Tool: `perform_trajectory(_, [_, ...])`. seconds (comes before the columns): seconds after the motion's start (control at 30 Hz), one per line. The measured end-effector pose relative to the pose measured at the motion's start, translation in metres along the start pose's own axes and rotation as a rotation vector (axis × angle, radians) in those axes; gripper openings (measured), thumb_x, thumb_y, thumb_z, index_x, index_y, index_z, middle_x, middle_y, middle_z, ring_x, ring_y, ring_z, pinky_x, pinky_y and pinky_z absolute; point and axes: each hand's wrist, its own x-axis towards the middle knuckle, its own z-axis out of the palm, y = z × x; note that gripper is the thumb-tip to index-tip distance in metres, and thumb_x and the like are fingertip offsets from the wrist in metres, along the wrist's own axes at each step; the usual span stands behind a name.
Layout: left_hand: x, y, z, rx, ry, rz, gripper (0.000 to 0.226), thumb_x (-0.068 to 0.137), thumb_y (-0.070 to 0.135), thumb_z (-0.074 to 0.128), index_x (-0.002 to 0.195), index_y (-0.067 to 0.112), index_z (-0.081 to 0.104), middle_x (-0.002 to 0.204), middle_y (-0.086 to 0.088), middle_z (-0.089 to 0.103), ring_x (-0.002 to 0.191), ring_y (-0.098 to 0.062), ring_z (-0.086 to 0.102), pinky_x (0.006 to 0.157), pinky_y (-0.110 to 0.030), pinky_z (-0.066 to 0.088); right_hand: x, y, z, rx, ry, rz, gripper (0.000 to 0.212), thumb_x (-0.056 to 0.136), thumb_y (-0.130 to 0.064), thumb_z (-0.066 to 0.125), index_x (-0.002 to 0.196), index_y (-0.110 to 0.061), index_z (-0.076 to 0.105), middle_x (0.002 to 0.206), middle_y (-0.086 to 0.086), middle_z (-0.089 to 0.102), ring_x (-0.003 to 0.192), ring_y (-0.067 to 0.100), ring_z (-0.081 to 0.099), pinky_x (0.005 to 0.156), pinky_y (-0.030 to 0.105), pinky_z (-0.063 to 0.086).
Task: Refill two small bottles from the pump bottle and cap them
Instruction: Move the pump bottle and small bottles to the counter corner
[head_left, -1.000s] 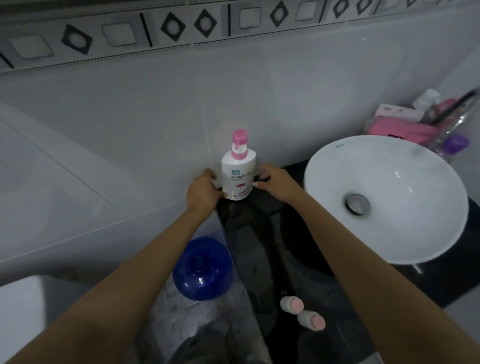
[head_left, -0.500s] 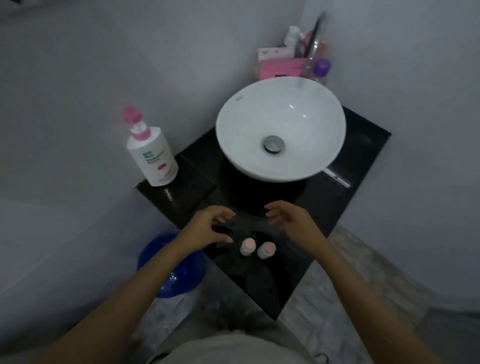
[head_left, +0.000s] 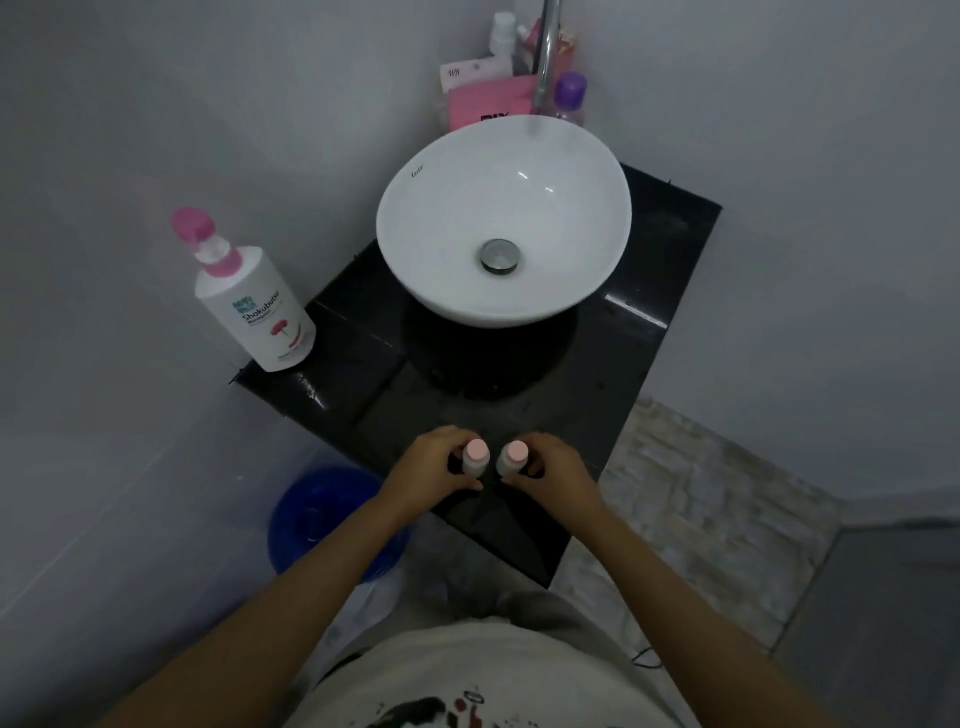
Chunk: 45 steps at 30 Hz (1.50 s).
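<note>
As both capped small bottles stood upright | left hand, right hand each closed fingers round one | likely light, rigid, slick plastic | best gripped mid-body

From here I can only see the pink caps and a sliver of grey body on the left small bottle and the right small bottle; the left hand and right hand wrap the rest, so I cannot tell how full they are or whether the caps are screwed tight. Far beyond the grip, the tap runs off the top edge, and the toiletries behind it overlap too much to tell apart. The worktop under both hands is hidden.
</note>
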Motion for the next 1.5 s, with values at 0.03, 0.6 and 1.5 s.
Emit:
perform_trajectory(0.03, [0.0,0.0,0.001,0.003,0.016,-0.002,0.048,0.066,0.016,0.083,0.111,0.018,0.065,0.111,0.002,0.064,0.101,-0.012,0.059,0.09,-0.028,0.05,0.0,0.0,0.001,0.001,0.016,-0.003,0.038,0.076,-0.022,0.076,0.11,-0.018,0.061,0.112,0.005,0.062,0.092,0.019,0.061,0.082,0.035,0.052])
perform_trajectory(0.6, [-0.024,-0.009,-0.016,-0.151,0.366,-0.156,0.04,0.069,0.029,0.081,0.106,0.023,0.068,0.096,0.003,0.068,0.082,-0.01,0.063,0.076,-0.033,0.055,0.018,-0.005,0.009,0.096,0.046,-0.027,0.017,0.077,-0.016,0.071,0.091,-0.009,0.064,0.078,0.005,0.066,0.071,0.016,0.062,0.068,0.033,0.052])
perform_trajectory(1.5, [0.024,-0.085,-0.134,-0.228,0.863,-0.673,0.027,0.064,0.016,0.08,0.087,0.006,0.068,0.09,-0.012,0.07,0.08,-0.027,0.064,0.07,-0.039,0.054,0.204,-0.189,0.098,-0.112,-0.292,-0.406,0.016,0.082,-0.017,0.063,0.091,-0.005,0.058,0.093,0.015,0.065,0.085,0.027,0.063,0.076,0.037,0.054])
